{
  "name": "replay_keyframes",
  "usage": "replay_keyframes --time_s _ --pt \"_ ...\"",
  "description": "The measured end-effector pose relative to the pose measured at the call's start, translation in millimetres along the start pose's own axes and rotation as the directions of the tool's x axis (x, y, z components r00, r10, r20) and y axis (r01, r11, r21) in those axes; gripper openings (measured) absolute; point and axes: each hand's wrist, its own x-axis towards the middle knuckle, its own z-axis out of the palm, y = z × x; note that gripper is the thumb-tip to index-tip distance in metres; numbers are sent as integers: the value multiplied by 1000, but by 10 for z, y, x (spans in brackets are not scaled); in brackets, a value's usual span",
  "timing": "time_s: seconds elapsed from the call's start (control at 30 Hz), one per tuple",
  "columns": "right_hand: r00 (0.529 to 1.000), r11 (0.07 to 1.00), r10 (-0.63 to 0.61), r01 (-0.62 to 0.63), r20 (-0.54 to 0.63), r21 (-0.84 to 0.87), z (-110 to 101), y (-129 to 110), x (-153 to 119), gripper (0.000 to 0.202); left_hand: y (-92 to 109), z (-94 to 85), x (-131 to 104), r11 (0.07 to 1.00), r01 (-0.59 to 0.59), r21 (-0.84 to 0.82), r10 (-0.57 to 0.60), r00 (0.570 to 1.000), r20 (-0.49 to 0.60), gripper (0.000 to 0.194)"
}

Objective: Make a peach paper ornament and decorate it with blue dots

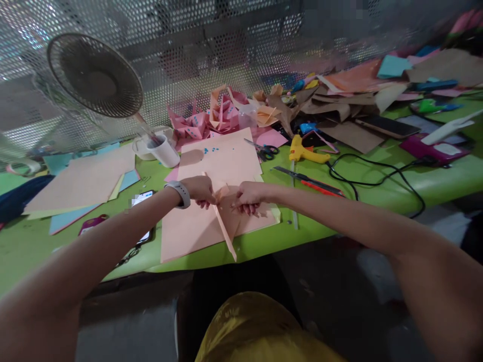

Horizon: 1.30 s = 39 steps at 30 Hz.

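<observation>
Currently: hands (225,197) pinching folded paper (226,229) | scissors (266,151), glue gun (307,152) beyond, rightward

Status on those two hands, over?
Left hand: on the folded peach paper. Right hand: fingers curled, close beside it. Cutter and yellow glue gun: off to the right.

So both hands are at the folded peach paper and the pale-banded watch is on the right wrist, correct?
Wrong wrist: the head view shows the watch on the left. The left hand and right hand are both at the folded peach paper.
</observation>
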Motion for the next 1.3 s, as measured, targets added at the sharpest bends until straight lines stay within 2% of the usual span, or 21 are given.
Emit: replay_keyframes --time_s 0.2,0.53,0.7,0.8,0.87,0.93,1.03,1.17,1.23,1.3 --pt "998 999 33 -33 46 3 -37 17 1 22 -76 9 62 999 -31 -42 31 999 14 32" --pt "998 998 69 -69 -6 -12 -14 -31 -39 24 -145 52 69 992 -97 -75 97 995 -2 30" --pt "997 998 65 -65 -30 -3 -18 55 -6 25 -157 106 32 988 -114 -107 111 993 -38 30" --pt "999 997 -16 20 -51 74 -48 135 -27 25 -174 103 -132 976 -130 -177 108 985 -131 31" --pt "984 983 -117 134 -137 125 -78 160 -46 20 -226 96 -273 943 -176 -282 102 960 -259 35" --pt "946 959 -226 258 -234 117 -109 147 -40 13 -318 106 -381 891 -238 -388 59 906 -419 42" --pt "898 935 -344 355 -274 -10 -131 80 49 23 -488 175 -413 808 -312 -499 -13 838 -546 47" --pt "882 897 -404 330 -245 -294 -97 18 208 19 -657 311 -316 727 -356 -587 -85 802 -591 48" --pt "870 877 -431 342 -238 -339 -73 12 217 13 -697 359 -276 696 -352 -626 -119 803 -584 48" --pt "854 879 -452 376 -259 -294 -51 5 152 18 -714 392 -253 675 -353 -648 -132 806 -577 48"
